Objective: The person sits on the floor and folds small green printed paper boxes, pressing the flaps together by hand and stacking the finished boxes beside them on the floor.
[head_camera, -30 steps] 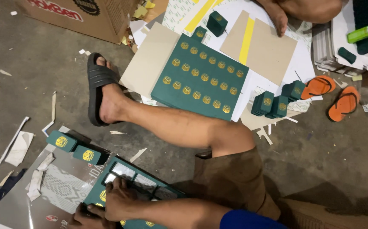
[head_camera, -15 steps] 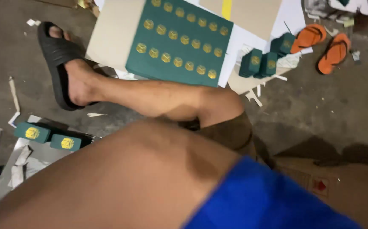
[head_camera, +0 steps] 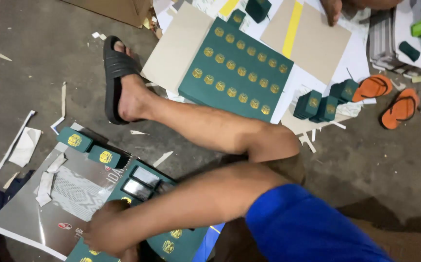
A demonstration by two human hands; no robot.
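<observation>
The concrete floor (head_camera: 50,58) carries all items. A large green sheet (head_camera: 237,73) printed with rows of gold emblems lies flat at upper centre, resting partly on a tan board (head_camera: 176,46). A second tan board with a yellow strip (head_camera: 307,36) lies just beside it on the right, and another person's hand (head_camera: 331,9) rests at its top edge. The wearer's bare leg, foot in a black sandal (head_camera: 115,77), extends diagonally between that sheet and the work area. A pair of orange sandals (head_camera: 390,97) lies at the right. A cluster of small green boxes (head_camera: 322,102) stands between the large sheet and the sandals. Two single green boxes (head_camera: 89,148) lie near the foot, on a grey printed board (head_camera: 40,208).

A green die-cut sheet (head_camera: 145,184), showing rectangular openings and gold emblems, lies on the grey board at lower left. The right hand (head_camera: 106,233), forearm crossing the view from the blue sleeve (head_camera: 307,228), presses down on this sheet with fingers curled; whether it grips the sheet cannot be determined. The left hand is out of view.
</observation>
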